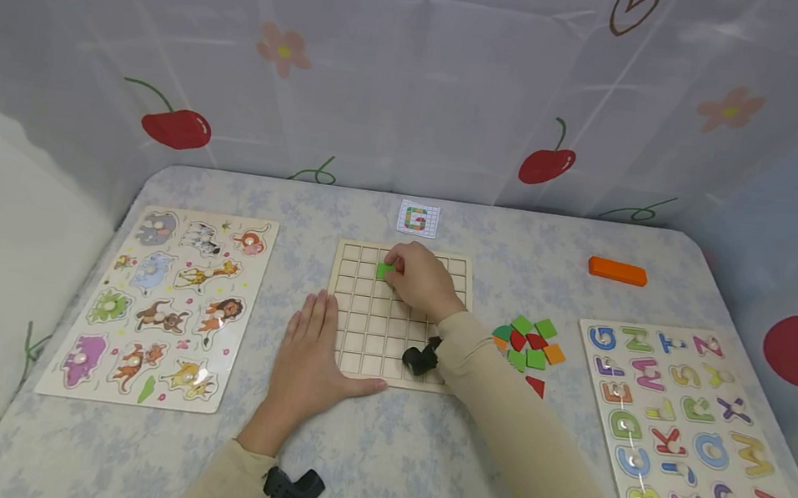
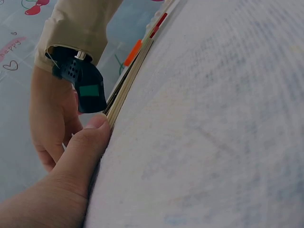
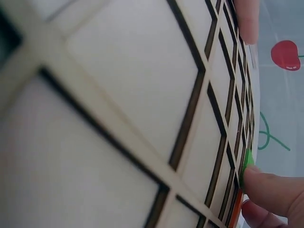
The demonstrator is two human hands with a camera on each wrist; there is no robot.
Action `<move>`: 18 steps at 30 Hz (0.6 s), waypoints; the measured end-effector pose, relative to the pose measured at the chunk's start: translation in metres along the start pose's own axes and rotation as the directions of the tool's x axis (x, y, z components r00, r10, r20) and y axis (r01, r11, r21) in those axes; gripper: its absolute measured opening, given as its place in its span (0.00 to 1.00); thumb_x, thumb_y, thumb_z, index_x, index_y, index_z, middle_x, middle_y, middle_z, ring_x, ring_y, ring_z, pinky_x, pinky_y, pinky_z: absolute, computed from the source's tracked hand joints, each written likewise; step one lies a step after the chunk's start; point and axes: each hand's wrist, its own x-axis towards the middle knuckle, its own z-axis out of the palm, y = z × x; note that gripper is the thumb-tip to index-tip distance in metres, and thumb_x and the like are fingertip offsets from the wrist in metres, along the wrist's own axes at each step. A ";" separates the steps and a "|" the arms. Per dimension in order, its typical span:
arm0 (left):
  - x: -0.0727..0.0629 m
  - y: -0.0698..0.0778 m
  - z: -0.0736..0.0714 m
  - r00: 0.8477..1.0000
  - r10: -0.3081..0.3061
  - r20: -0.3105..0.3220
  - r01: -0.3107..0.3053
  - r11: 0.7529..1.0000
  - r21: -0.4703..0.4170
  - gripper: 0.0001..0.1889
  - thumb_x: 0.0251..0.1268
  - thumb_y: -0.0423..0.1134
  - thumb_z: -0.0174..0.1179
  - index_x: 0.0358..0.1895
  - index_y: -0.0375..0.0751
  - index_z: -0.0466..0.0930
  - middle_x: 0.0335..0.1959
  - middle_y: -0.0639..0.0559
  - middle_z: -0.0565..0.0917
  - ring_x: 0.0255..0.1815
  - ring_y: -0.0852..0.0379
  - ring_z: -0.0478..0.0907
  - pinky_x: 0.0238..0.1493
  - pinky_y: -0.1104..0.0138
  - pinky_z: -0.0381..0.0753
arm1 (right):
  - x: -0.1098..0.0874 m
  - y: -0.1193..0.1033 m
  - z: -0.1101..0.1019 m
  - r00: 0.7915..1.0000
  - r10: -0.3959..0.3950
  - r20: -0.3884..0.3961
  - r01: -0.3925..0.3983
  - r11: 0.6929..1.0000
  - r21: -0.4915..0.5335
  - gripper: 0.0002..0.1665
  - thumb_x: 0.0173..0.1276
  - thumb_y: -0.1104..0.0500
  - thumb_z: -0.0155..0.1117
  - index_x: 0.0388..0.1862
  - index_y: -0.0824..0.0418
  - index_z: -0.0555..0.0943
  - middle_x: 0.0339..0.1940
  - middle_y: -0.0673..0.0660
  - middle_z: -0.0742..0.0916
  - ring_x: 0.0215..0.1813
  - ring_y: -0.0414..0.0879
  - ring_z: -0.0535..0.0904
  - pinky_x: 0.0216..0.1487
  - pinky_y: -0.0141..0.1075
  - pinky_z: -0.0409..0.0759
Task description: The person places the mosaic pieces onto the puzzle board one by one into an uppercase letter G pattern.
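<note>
A wooden grid board [image 1: 353,323] lies flat in front of me. Toward its far edge, my right hand [image 1: 425,282] pinches a green square tile [image 1: 384,271] between thumb and finger. In the right wrist view the green tile [image 3: 247,159] stands against the grid's ribs, with an orange piece [image 3: 235,209] just below it, partly hidden by the hand. My left hand [image 1: 313,355] rests along the board's left edge, fingers straight, its thumb [image 2: 90,135] spread out at the near edge. The right forearm covers the board's near right part.
Loose green, red and orange tiles [image 1: 536,358] lie right of the board. Beyond it is a small card [image 1: 418,219] with a coloured G pattern. An animal puzzle [image 1: 157,305] lies left, a letter puzzle [image 1: 691,447] right, and an orange bar [image 1: 617,271] at the back right.
</note>
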 end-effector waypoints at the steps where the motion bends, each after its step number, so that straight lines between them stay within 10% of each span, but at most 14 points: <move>1: 0.000 0.000 0.000 1.000 0.000 0.000 0.000 1.000 0.000 0.78 0.31 0.90 0.53 0.80 0.35 0.40 0.83 0.41 0.43 0.84 0.45 0.37 0.82 0.51 0.44 | -0.001 0.000 0.000 1.000 0.000 0.003 0.000 1.000 -0.010 0.12 0.72 0.57 0.64 0.51 0.56 0.84 0.40 0.53 0.80 0.36 0.46 0.74 0.36 0.36 0.73; 18: 0.000 0.000 0.000 1.000 -0.012 0.021 0.013 1.000 -0.017 0.79 0.30 0.91 0.50 0.80 0.35 0.38 0.83 0.40 0.42 0.84 0.45 0.36 0.82 0.50 0.44 | -0.047 0.024 -0.035 1.000 -0.011 0.018 0.011 1.000 -0.002 0.14 0.72 0.57 0.62 0.55 0.54 0.83 0.43 0.52 0.81 0.39 0.48 0.75 0.42 0.41 0.76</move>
